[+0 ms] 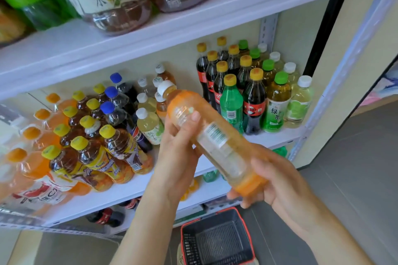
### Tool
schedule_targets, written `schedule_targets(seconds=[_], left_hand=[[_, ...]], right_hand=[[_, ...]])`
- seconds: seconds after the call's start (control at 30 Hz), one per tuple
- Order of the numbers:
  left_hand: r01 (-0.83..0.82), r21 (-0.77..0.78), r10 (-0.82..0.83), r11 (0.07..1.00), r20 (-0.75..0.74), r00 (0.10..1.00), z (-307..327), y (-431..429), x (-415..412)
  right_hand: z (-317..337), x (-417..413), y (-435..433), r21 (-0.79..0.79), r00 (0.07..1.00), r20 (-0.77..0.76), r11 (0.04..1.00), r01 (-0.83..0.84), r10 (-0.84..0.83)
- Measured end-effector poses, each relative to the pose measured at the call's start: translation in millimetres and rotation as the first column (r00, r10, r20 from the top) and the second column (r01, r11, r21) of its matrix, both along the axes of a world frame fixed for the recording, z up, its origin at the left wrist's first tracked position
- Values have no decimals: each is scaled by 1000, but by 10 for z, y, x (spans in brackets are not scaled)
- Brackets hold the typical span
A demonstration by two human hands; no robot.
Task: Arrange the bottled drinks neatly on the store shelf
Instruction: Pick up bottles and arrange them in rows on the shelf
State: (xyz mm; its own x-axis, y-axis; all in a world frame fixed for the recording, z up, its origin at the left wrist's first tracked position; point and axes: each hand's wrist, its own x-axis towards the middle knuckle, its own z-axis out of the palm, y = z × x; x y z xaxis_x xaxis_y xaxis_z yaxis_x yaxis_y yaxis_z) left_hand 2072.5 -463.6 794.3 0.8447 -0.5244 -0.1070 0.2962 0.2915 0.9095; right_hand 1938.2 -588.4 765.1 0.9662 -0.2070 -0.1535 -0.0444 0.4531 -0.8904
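currently we hold the clear plastic bottle with orange label and white cap (215,140) tilted, cap pointing far-left, over the near edge of the white middle shelf (150,183). our left hand (178,146) wraps its upper body; our right hand (277,180) curls under its base. risk: entering slanted, it could topple the yellow-capped brown tea bottles (120,146) at left, or slip toward the red-rimmed dark plastic basket (217,241) below.
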Motion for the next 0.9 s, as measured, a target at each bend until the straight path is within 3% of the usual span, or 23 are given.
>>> schedule_targets(seconds=[0.13, 0.27, 0.37, 0.43, 0.53, 0.6, 0.7, 0.8, 0.9], left_hand=[[156, -33, -157, 987, -41, 987, -36, 61, 87], [161, -69, -164, 984, -41, 986, -82, 12, 127], [64, -57, -65, 996, -10, 998, -73, -18, 148], [0, -31, 1, 1000, 40, 999, -46, -29, 169], [-76, -23, 78, 997, 129, 989, -31, -52, 202], [-87, -15, 88, 996, 130, 988, -7, -67, 203], [-14, 2, 14, 1000, 76, 997, 23, -51, 239], [82, -16, -83, 996, -22, 996, 45, 7, 330], [123, -30, -124, 992, -29, 992, 68, 26, 367]], right_hand=[[-11, 34, 46, 287, 998, -47, 958, -23, 38], [-32, 34, 69, 403, 997, -34, 914, -47, 66], [-53, 70, 96, 387, 998, -43, 921, -32, 53], [-60, 125, 113, 333, 997, -59, 941, 58, -41], [-46, 158, 126, 16, 990, -10, 990, 142, -142], [-28, 162, 148, -92, 983, 21, 978, 185, -184], [16, 182, 176, -4, 988, 54, 989, 147, -146], [23, 217, 191, 212, 993, -29, 970, 115, -111], [-20, 219, 194, 314, 998, -46, 947, 61, -49]])
